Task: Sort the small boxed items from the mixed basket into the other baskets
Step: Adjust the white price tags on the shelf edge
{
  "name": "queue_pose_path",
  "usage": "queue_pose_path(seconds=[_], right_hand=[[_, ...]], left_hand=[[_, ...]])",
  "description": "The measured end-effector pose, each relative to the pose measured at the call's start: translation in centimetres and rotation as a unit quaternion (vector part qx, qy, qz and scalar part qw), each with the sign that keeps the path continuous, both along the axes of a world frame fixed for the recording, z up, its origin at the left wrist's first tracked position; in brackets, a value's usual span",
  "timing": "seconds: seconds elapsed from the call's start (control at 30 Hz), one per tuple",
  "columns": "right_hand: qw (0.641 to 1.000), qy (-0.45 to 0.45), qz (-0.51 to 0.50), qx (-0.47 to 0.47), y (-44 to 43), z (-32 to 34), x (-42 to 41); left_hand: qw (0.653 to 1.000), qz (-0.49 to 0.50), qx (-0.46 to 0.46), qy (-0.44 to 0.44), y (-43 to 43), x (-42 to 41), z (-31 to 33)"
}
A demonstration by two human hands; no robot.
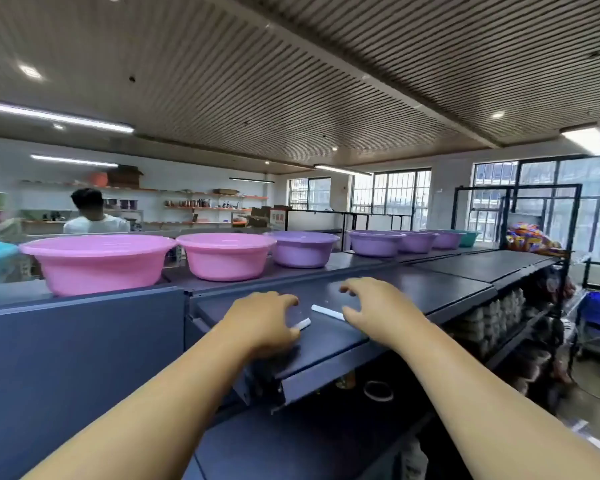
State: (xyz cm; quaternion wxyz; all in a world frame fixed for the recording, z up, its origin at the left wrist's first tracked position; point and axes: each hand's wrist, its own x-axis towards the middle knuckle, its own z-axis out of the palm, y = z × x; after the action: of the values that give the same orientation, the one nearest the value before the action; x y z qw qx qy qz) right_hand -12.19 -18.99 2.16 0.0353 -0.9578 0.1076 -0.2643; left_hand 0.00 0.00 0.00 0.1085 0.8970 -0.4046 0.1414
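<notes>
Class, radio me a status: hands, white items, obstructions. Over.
Left grip pinching white item. Right grip open, beside second white item. Nothing blocking either; pink basins behind.

The pink basins (97, 268) look glossy, smooth plastic; the dark shelf top (447, 292) is matt, probably painted metal.

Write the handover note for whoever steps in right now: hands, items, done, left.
Left hand: fingers curled down at one slim white item on the dark shelf top; grip unclear.
Right hand: open, fingers spread, thumb near the second white item; contact unclear.
Pink basins and purple basins stand in a row behind; rims hide their contents. No mixed basket in view.
Done: cannot judge.
Left: both white items are not yet in any basin.
</notes>
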Motion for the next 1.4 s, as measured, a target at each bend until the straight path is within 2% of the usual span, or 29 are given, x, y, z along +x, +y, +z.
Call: queue_pose_path(seconds=[0.07,0.2,0.47,0.6,0.73,0.83,1.0,1.27,1.4], right_hand=[[0.998,0.059,-0.027,-0.011,-0.6,-0.4,2.3],[0.987,0.148,-0.062,-0.009,-2.2,-1.7,6.4],[0.983,0.172,-0.068,-0.023,-3.7,-2.1,10.8],[0.990,0.124,-0.056,-0.021,-5.7,-0.5,10.0],[0.998,0.013,-0.062,0.026,-9.3,0.9,7.6],[0.997,-0.044,-0.053,0.038,-13.1,2.1,5.1],[0.993,-0.088,-0.058,0.059,-21.4,2.8,-0.1],[0.985,-0.130,-0.082,0.083,-37.1,3.0,-11.1],[0.982,-0.139,-0.098,0.084,-44.0,2.1,-15.0]], left_hand=[[0.998,-0.015,0.057,-0.007,-0.8,1.9,-0.2],[0.992,-0.088,0.089,-0.028,-2.2,4.5,-0.5],[0.988,-0.118,0.087,-0.054,-3.8,6.8,0.2],[0.984,-0.140,0.040,-0.101,-5.4,6.8,2.0],[0.979,-0.113,0.040,-0.164,-9.1,4.7,4.7],[0.977,-0.110,0.036,-0.177,-13.1,2.6,6.5],[0.973,-0.122,-0.006,-0.194,-21.5,-1.3,7.3],[0.956,-0.217,-0.128,-0.151,-38.4,-9.2,6.1],[0.945,-0.251,-0.190,-0.084,-46.2,-12.3,4.7]])
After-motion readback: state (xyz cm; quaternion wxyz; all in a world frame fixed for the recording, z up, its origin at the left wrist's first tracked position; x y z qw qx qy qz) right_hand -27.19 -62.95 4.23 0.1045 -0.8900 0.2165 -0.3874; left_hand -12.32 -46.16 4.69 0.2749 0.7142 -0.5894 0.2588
